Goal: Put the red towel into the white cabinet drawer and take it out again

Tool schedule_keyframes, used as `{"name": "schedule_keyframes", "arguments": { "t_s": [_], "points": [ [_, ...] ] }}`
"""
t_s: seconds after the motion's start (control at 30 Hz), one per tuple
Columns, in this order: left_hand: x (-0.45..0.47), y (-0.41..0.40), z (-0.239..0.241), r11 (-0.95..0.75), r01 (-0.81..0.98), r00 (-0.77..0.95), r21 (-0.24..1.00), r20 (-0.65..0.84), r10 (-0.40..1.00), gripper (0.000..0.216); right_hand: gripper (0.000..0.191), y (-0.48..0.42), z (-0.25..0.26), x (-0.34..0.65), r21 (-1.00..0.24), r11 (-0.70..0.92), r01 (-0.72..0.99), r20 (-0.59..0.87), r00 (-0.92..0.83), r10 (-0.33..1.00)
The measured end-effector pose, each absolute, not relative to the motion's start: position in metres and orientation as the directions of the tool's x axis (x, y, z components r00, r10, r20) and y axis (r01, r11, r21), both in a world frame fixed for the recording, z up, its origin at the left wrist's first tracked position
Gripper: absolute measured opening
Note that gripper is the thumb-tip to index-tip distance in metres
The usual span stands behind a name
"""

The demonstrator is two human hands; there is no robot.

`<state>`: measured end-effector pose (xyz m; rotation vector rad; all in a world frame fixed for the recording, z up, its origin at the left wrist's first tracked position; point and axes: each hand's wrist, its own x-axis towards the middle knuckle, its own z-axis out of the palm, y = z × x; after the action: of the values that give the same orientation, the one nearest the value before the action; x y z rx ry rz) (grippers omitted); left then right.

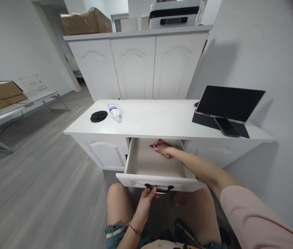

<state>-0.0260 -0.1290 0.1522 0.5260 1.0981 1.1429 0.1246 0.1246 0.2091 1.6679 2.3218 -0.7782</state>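
A white drawer [159,181] is pulled out of the cabinet towards my knees. My left hand [148,197] is closed at the left part of its black handle [159,188], with the thumb on the front. Inside the drawer, towards the back, my right hand [164,148] has its fingers closed on a crumpled red-and-white patterned piece [167,155]. It looks soft; whether it is a cloth or a packet I cannot tell. The hand covers part of it. The rest of the drawer floor [146,164] shows bare and pale.
On the white countertop [157,117] above the drawer lie a clear plastic bottle [113,111] and a black disc [98,116] at left. A tablet [229,103] leans at right with a phone [226,126] before it. Tall cabinets [133,65] stand behind; a wall is at right.
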Motion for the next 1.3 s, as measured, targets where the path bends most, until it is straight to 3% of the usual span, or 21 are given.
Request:
{"name": "schedule_keyframes", "arguments": {
  "t_s": [0.17,0.27,0.37,0.57,0.7,0.8,0.9,1.0,1.1,1.3],
  "points": [
    [-0.026,-0.122,0.156,0.382,-0.448,0.023,0.809,-0.416,0.909,0.034,0.042,0.112,0.237,0.159,-0.428,0.209,0.879,-0.463,-0.412,0.785],
    [-0.025,-0.116,0.157,0.374,-0.446,0.020,0.813,-0.409,0.912,0.035,0.043,0.093,0.263,0.178,-0.595,0.274,0.756,-0.311,-0.531,0.788],
    [-0.024,-0.108,0.158,0.351,-0.461,0.000,0.815,-0.395,0.919,0.036,0.049,0.065,0.294,0.195,-0.694,0.307,0.651,-0.137,-0.538,0.832],
    [-0.021,-0.091,0.161,0.328,-0.467,0.000,0.821,-0.371,0.929,0.036,0.046,-0.001,0.360,0.231,-0.740,0.375,0.558,0.221,-0.325,0.919],
    [-0.017,-0.080,0.160,0.305,-0.460,-0.026,0.834,-0.357,0.934,0.038,0.037,-0.043,0.385,0.257,-0.620,0.328,0.713,0.397,-0.076,0.915],
    [-0.014,-0.070,0.159,0.286,-0.473,-0.052,0.834,-0.350,0.935,0.039,0.031,-0.065,0.371,0.261,-0.522,0.254,0.814,0.437,-0.001,0.900],
    [-0.011,-0.063,0.158,0.273,-0.483,-0.074,0.832,-0.349,0.934,0.041,0.028,-0.073,0.329,0.241,-0.469,0.288,0.835,0.400,-0.090,0.912],
    [-0.009,-0.059,0.155,0.269,-0.483,-0.084,0.833,-0.350,0.933,0.044,0.031,-0.069,0.282,0.206,-0.460,0.415,0.785,0.399,-0.235,0.886],
    [-0.007,-0.058,0.151,0.239,-0.496,-0.086,0.835,-0.321,0.943,0.043,0.032,-0.063,0.251,0.170,-0.484,0.472,0.737,0.478,-0.229,0.848],
    [-0.004,-0.064,0.146,0.194,-0.557,-0.056,0.808,-0.270,0.961,0.043,0.033,-0.058,0.236,0.115,-0.502,0.536,0.678,0.517,-0.261,0.815]
  ]
}}
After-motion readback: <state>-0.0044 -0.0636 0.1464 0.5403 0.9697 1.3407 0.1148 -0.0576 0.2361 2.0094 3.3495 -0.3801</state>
